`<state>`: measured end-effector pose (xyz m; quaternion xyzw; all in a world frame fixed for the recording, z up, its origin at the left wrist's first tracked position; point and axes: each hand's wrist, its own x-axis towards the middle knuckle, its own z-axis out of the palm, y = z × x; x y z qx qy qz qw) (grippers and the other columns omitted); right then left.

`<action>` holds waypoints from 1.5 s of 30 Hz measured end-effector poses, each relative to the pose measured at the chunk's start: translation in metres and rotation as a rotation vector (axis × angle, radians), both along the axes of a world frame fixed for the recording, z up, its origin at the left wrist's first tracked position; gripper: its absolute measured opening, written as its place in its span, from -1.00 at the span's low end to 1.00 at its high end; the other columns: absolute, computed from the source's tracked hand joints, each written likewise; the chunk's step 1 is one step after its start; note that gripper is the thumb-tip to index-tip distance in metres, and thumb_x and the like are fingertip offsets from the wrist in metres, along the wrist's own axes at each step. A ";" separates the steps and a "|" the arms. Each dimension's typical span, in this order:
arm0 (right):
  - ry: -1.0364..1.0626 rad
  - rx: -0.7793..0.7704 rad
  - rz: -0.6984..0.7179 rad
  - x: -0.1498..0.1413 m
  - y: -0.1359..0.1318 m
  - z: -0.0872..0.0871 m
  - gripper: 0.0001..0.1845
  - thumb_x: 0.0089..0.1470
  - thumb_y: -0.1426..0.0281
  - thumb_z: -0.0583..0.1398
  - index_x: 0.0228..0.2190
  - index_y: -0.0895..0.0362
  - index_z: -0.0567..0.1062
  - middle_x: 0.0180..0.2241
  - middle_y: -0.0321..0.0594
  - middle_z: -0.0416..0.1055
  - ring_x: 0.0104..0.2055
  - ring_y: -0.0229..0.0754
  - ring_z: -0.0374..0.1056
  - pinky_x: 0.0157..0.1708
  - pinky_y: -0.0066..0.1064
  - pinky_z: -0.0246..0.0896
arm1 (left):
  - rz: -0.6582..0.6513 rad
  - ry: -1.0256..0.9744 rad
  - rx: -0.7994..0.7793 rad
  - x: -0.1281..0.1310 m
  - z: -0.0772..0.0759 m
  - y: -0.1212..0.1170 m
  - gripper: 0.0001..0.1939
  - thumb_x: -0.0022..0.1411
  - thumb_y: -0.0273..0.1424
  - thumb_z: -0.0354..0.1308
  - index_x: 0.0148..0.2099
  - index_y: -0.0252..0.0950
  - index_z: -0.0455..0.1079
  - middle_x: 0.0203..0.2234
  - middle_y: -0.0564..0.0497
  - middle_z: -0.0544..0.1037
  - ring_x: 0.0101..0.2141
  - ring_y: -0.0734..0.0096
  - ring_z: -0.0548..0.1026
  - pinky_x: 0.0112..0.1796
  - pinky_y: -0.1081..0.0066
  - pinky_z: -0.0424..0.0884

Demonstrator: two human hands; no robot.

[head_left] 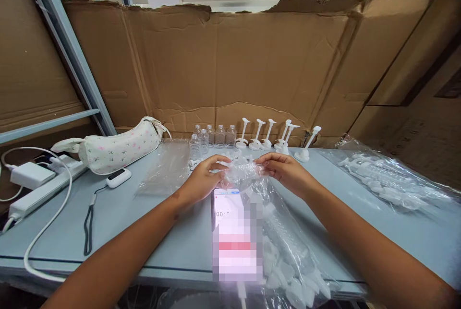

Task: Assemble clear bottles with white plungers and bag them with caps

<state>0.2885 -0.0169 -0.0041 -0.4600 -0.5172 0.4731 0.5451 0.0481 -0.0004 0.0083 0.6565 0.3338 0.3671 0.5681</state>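
Observation:
My left hand (205,177) and my right hand (286,171) face each other over the middle of the table. Between them, fingers closed, they pinch the crumpled upper end of a clear plastic bag (288,237). The bag runs down to the front edge and has several white plastic pieces in it. Below my left hand lies a phone (229,213) with a lit timer screen, partly blurred out. Just beyond the hands stand several small clear bottles (220,136) and several white pump-like pieces (266,138) with round bases. Small white parts lie partly hidden behind my fingers.
Flat clear bags (163,167) lie left of the bottles. Another bag of white pieces (392,179) is at the right. On the left are a patterned pouch (120,148), a white device (118,178) with a strap, and a power strip (46,189) with cables. Cardboard (230,64) walls the back.

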 end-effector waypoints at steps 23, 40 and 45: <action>-0.203 0.108 -0.004 0.005 -0.004 0.011 -0.69 -0.12 0.19 0.33 -0.29 0.06 0.59 -0.25 -0.19 0.52 -0.23 -0.17 0.39 -0.07 -0.21 0.24 | -0.147 0.092 0.071 -0.002 -0.001 0.000 -0.72 0.20 -0.54 0.07 -0.07 -0.25 0.49 -0.08 -0.07 0.56 -0.32 0.40 0.58 -0.18 0.33 0.45; -0.078 -0.031 0.045 0.004 0.000 0.007 -0.69 -0.24 0.27 0.38 -0.40 0.14 0.52 -0.49 -0.26 0.46 -0.45 -0.24 0.39 -0.27 -0.27 0.33 | -0.042 0.244 0.266 -0.005 0.000 0.003 -0.58 0.18 -0.55 -0.04 0.05 -0.27 0.43 -0.08 -0.06 0.55 -0.40 0.44 0.55 -0.33 0.44 0.40; -0.045 -0.061 0.093 0.007 -0.001 0.008 -0.63 -0.19 0.27 0.38 -0.28 0.11 0.52 -0.42 -0.25 0.48 -0.41 -0.22 0.43 -0.24 -0.27 0.34 | -0.008 0.278 0.301 -0.005 0.001 0.004 -0.55 0.17 -0.57 -0.08 0.07 -0.28 0.42 -0.27 -0.03 0.61 -0.44 0.44 0.53 -0.33 0.43 0.38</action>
